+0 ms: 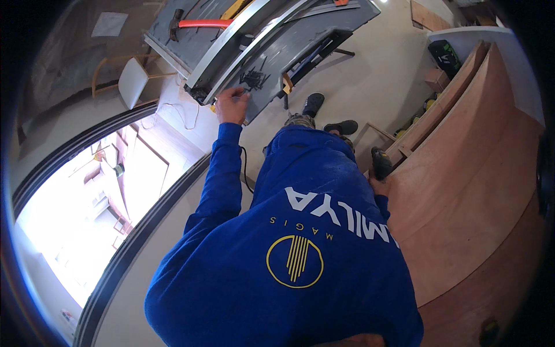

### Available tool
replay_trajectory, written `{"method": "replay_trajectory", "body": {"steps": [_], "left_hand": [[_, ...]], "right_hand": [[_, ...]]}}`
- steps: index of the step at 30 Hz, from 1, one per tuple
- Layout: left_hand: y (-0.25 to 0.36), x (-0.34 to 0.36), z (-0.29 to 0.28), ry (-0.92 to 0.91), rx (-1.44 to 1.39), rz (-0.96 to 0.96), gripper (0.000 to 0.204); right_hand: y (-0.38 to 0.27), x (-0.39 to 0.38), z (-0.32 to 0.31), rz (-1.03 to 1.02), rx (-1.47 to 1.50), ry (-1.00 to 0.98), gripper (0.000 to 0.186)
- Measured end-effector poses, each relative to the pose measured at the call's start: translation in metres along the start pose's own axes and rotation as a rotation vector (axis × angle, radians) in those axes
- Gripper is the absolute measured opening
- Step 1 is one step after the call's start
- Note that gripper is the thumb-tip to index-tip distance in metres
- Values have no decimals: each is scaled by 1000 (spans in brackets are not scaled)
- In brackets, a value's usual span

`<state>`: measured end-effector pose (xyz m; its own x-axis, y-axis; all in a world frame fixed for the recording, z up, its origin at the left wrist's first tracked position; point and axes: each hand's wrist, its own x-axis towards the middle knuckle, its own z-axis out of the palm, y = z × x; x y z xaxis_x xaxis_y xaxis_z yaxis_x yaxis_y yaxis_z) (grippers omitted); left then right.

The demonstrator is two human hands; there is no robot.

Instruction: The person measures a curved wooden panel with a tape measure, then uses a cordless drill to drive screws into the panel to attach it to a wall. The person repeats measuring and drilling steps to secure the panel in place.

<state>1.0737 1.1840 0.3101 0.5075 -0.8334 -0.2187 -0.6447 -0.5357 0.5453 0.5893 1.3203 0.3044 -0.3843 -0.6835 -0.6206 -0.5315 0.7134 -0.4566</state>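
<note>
At the near corner of the grey worktable, my left hand is closed, with fingertips bent together. Whatever lies between them is too small to make out. Just beyond those fingers is a loose pile of dark screws on the tabletop. Long metal profiles run across the table beside the pile. Low at my right side, my right hand is wrapped round a black tool. Part of that hand is hidden by my blue sweatshirt, and the tool's exact kind does not show.
A hammer with an orange-red handle lies on the table's far left. Large plywood sheets and wooden boards lean at my right. A black-and-green case stands behind them. To the left are a chair and a bright window opening.
</note>
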Motion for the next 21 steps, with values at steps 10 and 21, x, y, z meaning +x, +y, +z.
{"method": "replay_trajectory", "body": {"steps": [10, 21], "left_hand": [[1, 0, 9, 32, 20, 191, 24], [3, 2, 3, 10, -354, -383, 30]], "right_hand": [[-7, 12, -11, -66, -65, 46, 45], [-14, 21, -17, -1, -85, -89, 41]]}}
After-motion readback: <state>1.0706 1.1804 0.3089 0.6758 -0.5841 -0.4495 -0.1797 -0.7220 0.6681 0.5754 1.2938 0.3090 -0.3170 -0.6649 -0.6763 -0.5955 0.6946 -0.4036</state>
